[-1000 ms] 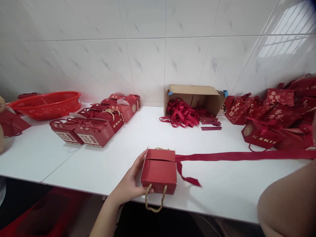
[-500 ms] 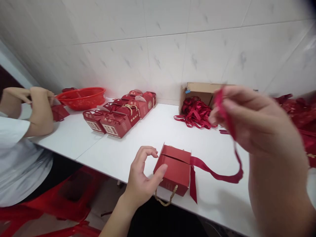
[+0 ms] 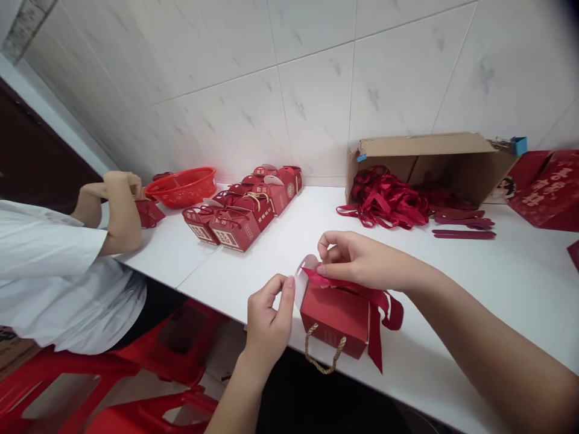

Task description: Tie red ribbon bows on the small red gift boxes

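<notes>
A small red gift box (image 3: 337, 316) with a gold rope handle (image 3: 322, 355) stands near the front edge of the white table (image 3: 497, 283). A dark red ribbon (image 3: 377, 307) lies across its top and hangs down its right side. My left hand (image 3: 269, 319) is curled at the box's left side, with the thumb pressed against a raised white flap (image 3: 302, 274). My right hand (image 3: 357, 259) rests over the top of the box and pinches the ribbon against that flap.
A row of finished red boxes (image 3: 244, 208) stands at the back left beside a red basket (image 3: 183, 185). A cardboard carton (image 3: 429, 166) on its side spills red ribbons (image 3: 384, 202). Red bags (image 3: 549, 187) lie at the right. A person in white (image 3: 58, 271) works at the left, above red stools (image 3: 113, 386).
My right hand came down from mid-air and brought the ribbon onto the top of the box. My left hand closed in on the box's left flap. The view swung left.
</notes>
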`<state>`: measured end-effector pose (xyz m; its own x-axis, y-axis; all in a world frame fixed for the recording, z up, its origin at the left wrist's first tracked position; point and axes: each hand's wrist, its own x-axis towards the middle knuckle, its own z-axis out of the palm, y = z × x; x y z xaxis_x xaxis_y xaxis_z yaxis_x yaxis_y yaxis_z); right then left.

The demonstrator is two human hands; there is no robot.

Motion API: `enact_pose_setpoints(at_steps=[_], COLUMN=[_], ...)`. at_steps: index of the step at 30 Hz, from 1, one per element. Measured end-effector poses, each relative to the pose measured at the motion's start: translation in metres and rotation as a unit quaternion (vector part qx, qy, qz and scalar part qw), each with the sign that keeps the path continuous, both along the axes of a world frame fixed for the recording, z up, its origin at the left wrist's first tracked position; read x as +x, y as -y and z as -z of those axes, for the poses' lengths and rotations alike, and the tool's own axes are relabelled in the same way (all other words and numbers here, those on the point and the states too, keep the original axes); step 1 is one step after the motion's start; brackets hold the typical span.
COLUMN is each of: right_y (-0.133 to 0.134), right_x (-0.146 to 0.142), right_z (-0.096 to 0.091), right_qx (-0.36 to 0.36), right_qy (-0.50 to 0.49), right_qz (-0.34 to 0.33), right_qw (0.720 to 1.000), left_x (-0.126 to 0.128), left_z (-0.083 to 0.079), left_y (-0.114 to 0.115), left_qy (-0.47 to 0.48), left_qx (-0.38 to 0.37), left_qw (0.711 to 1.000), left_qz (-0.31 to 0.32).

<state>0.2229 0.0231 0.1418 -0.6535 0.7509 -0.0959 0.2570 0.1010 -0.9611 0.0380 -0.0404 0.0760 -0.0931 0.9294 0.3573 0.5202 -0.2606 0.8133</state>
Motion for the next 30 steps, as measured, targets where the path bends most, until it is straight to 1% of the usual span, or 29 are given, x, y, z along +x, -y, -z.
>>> enact_pose_setpoints(at_steps=[7, 12, 15, 17, 19, 21, 24, 26, 28, 30], right_y=[-0.004, -0.004, -0.003, -0.002, -0.001, -0.001, -0.002, -0.001, 0.002, 0.006], right_x=[-0.005, -0.008, -0.007, -0.005, -0.004, -0.004, -0.007, -0.007, -0.004, 0.005], right_z=[0.004, 0.006, 0.003, 0.001, 0.0, 0.003, 0.008, 0.009, 0.004, -0.005], right_qx=[0.028, 0.025, 0.018, 0.015, 0.019, 0.028, 0.064, 0.104, 0.16, 0.213], right_qy=[0.051, 0.042, 0.022, 0.019, 0.03, 0.037, 0.032, 0.037, 0.044, 0.043], right_qz=[0.037, 0.029, 0.015, 0.0, -0.016, -0.035, -0.053, -0.042, -0.009, 0.038], right_qw=[0.998, 0.998, 0.999, 1.0, 0.999, 0.998, 0.996, 0.993, 0.986, 0.975], left_x=[0.002, 0.006, 0.009, 0.01, 0.01, 0.01, 0.011, 0.01, 0.006, -0.004], left_z=[0.002, -0.002, -0.004, -0.005, -0.007, -0.009, -0.011, -0.011, -0.009, -0.004], left_y=[0.001, 0.006, 0.013, 0.016, 0.014, 0.007, -0.006, -0.011, -0.012, -0.008], left_qy=[-0.011, -0.027, -0.035, -0.016, 0.03, 0.087, 0.158, 0.186, 0.201, 0.192], left_qx=[0.006, 0.011, 0.005, 0.005, -0.003, -0.042, -0.122, -0.15, -0.158, -0.157], left_qw=[1.0, 1.0, 0.999, 1.0, 0.999, 0.994, 0.972, 0.959, 0.954, 0.958], left_qz=[-0.003, -0.008, 0.004, 0.011, 0.02, 0.052, 0.124, 0.154, 0.159, 0.146])
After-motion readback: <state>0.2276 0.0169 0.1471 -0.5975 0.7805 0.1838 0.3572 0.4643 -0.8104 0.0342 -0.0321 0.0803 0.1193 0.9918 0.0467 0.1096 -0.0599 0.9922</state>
